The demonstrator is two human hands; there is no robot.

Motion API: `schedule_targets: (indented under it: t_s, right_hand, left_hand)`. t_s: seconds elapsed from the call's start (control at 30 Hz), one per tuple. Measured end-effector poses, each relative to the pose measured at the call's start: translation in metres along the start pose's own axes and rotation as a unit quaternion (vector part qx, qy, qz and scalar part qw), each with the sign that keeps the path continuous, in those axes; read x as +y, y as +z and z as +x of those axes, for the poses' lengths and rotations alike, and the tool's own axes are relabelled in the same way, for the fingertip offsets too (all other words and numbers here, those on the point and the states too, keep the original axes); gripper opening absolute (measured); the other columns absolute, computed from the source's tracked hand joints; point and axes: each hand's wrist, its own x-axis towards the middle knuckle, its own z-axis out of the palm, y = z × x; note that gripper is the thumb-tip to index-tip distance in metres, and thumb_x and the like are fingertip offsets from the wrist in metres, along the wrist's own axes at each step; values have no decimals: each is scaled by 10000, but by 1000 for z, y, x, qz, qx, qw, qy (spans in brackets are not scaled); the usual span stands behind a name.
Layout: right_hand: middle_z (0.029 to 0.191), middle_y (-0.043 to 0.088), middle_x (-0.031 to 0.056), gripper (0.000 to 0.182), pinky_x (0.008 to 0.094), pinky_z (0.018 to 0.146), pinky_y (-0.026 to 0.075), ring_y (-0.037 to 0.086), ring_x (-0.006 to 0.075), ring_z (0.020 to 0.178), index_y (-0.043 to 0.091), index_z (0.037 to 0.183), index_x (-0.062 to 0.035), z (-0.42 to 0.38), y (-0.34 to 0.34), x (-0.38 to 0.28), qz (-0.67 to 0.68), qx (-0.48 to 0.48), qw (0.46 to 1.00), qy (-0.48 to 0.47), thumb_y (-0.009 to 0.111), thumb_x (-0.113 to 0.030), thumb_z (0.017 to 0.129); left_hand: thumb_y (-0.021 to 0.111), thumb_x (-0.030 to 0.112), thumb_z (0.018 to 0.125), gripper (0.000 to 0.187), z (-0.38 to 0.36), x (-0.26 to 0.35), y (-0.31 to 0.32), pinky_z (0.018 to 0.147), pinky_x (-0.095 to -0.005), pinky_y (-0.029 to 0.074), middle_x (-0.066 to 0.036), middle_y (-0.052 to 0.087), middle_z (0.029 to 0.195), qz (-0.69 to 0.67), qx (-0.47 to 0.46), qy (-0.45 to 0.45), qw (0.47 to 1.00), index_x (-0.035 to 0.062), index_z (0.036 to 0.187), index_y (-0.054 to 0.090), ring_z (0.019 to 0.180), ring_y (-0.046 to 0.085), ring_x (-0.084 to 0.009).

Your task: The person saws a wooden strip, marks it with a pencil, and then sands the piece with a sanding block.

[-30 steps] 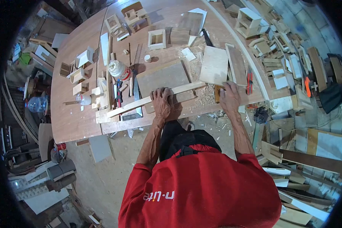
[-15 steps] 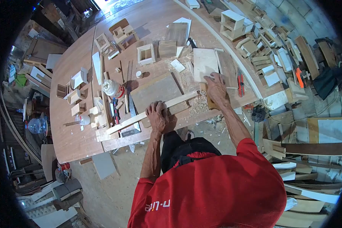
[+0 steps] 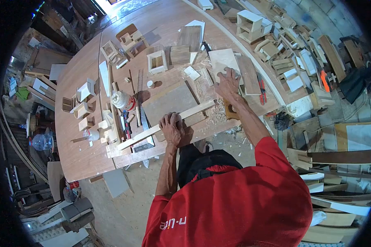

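My left hand [image 3: 172,128] is wrapped over a long pale wooden strip [image 3: 197,108], which lies slantwise near the table's front edge. Under the strip's middle is a flat grey-brown board [image 3: 169,102]. My right hand [image 3: 228,84] rests with spread fingers at the lower part of a pale rectangular panel [image 3: 223,60]. A brown board [image 3: 248,74] lies just right of that panel. Below my right hand, partly covered by the forearm, is a wooden saw handle [image 3: 231,111]. Wood shavings [image 3: 216,117] lie between the two hands.
Red-handled pliers [image 3: 262,92] lie at the right. A glue jar [image 3: 123,101], a ruler [image 3: 140,80] and a white cap [image 3: 151,84] stand or lie left of centre. Small wooden chairs [image 3: 132,39] and an open box frame [image 3: 157,61] are farther back. Wood pieces crowd the right side.
My right hand has moved slightly left and up, with its fingers more spread. The pale panel now sits at a slight tilt, and more of the saw handle shows. My left hand stays on the strip.
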Motion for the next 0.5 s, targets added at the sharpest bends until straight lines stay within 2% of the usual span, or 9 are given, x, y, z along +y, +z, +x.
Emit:
schedule_targets:
  t_s: [0.07, 0.1, 0.23, 0.37, 0.43, 0.5]
  right_hand:
    - [1210, 458, 118, 406, 547, 958, 383, 414, 313, 1180, 641, 1071, -107, 5, -6, 7, 60, 30, 997, 32, 688, -282, 708]
    - [1169, 494, 113, 391, 490, 916, 441, 467, 307, 1126, 649, 1061, -115, 6, -9, 10, 48, 31, 998, 37, 693, -260, 701]
    - [1120, 529, 111, 362, 452, 869, 481, 496, 309, 1097, 656, 1051, -112, 19, -9, 25, 44, 13, 998, 33, 694, -251, 719]
    - [1131, 516, 149, 356, 477, 875, 460, 488, 325, 1102, 635, 1061, -68, 11, -9, 22, 74, 53, 996, 8, 670, -262, 765]
    - [1111, 528, 165, 327, 476, 877, 460, 510, 344, 1072, 632, 1060, -59, -12, -21, 16, 117, 64, 990, 42, 648, -260, 802]
    - [1117, 534, 177, 342, 465, 867, 459, 523, 358, 1048, 626, 1084, -53, -52, -43, 8, 116, -28, 991, 68, 638, -255, 808]
  left_hand:
    - [617, 207, 789, 393, -1, 0, 1, 977, -475, 289, -121, 517, 1167, -3, -4, -5, 1000, 95, 1160, 554, 1123, 441, -335]
    - [628, 213, 786, 402, 0, 0, -1, 981, -474, 289, -121, 517, 1178, -4, -9, -9, 1000, 92, 1162, 553, 1130, 440, -338]
    - [626, 212, 790, 395, 1, 5, -5, 982, -473, 289, -121, 517, 1181, -1, -8, -12, 1000, 91, 1159, 558, 1132, 439, -338]
    - [616, 211, 782, 411, 0, 6, -4, 989, -475, 278, -121, 514, 1162, -8, -2, -14, 1000, 99, 1173, 551, 1134, 436, -333]
    - [617, 212, 780, 415, 0, 5, -3, 990, -476, 277, -123, 513, 1161, -7, -3, -11, 1000, 98, 1173, 551, 1135, 436, -333]
    - [613, 208, 797, 387, 0, 5, -3, 987, -479, 285, -119, 511, 1178, -15, -3, -19, 1000, 99, 1163, 552, 1133, 435, -341]
